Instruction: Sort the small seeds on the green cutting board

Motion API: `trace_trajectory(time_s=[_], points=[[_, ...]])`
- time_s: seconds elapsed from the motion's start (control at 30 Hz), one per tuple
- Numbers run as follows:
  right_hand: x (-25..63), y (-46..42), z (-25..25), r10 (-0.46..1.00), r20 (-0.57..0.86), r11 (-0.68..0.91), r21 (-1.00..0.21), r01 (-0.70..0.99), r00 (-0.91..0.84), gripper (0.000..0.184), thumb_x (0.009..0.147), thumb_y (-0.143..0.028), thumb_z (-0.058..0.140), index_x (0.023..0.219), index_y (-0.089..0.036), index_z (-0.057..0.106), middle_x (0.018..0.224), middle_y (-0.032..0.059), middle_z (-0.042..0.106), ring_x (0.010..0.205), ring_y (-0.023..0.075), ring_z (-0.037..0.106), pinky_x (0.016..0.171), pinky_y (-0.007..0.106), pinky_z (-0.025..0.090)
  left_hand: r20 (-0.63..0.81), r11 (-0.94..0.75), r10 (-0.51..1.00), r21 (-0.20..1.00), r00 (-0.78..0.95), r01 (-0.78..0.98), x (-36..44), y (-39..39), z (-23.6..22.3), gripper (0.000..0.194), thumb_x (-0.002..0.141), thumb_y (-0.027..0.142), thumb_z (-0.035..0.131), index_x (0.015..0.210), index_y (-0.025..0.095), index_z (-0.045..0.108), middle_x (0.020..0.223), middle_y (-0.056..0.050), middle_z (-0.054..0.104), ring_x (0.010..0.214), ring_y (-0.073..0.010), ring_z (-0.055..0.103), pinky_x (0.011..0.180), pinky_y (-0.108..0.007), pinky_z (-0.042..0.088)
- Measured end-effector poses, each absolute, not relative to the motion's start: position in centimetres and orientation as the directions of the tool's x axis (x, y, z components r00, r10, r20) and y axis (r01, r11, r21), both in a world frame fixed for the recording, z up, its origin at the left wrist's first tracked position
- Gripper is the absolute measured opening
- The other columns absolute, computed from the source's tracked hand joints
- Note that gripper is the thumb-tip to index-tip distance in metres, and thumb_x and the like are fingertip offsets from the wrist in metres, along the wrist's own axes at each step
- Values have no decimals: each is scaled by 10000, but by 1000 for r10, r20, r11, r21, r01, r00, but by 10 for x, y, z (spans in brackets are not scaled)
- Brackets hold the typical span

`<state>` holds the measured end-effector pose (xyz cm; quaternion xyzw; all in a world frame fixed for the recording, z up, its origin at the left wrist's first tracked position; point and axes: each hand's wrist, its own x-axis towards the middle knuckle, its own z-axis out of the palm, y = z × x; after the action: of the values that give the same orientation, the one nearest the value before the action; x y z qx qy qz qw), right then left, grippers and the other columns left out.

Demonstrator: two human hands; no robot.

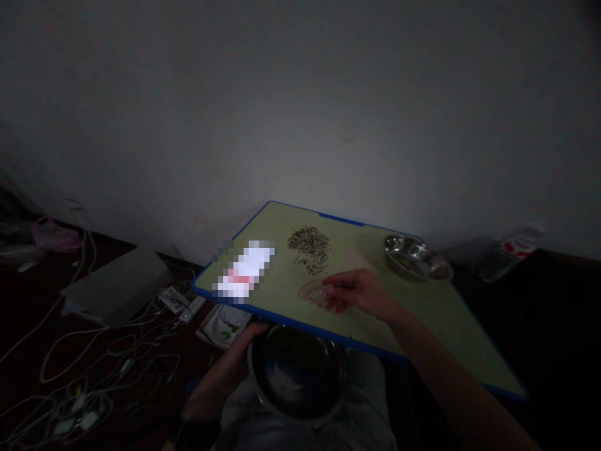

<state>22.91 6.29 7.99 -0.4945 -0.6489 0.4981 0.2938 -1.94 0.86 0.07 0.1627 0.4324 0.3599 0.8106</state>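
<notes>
A loose heap of small dark and pale seed-like bits [308,247] lies spread on the pale green tabletop [263,219]. Just in front of it, my right hand [359,293] hovers over or rests on the table, beside a red printed protractor scale [312,293]. Its fingers are drawn together; whatever is between them is too small to make out. Below the table's front edge, my left hand [239,357] grips the left rim of a round metal bowl [297,376] at my lap. The bowl's inside is dark, with a pale patch near its bottom.
A shiny steel basin [417,258] stands at the table's right side. A bright pixelated rectangle [246,272] lies at the left. Tangled white cables [117,351] and a grey box [119,285] are on the floor at left. A wall rises behind the table.
</notes>
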Motion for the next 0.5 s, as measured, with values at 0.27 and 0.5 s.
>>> trace_trajectory(time_s=[0.27,0.5], points=[[312,19,62,1000,-26,-16,-793,609,-7,348,682,-412,622,899,-151,701,735,75,706,606,208,639,543,311,509,-597,690,722,587,349,-423,-1,1,-7,116,619,246,595,560,153,630,492,13,654,491,-133,569,546,-242,403],[304,-9,50,998,-8,31,-801,598,-62,358,735,-399,594,1019,-194,669,953,60,690,808,228,646,716,347,515,-617,745,666,542,418,-389,11,-2,-12,100,570,198,576,634,145,632,527,-5,662,512,-151,590,593,-265,433]])
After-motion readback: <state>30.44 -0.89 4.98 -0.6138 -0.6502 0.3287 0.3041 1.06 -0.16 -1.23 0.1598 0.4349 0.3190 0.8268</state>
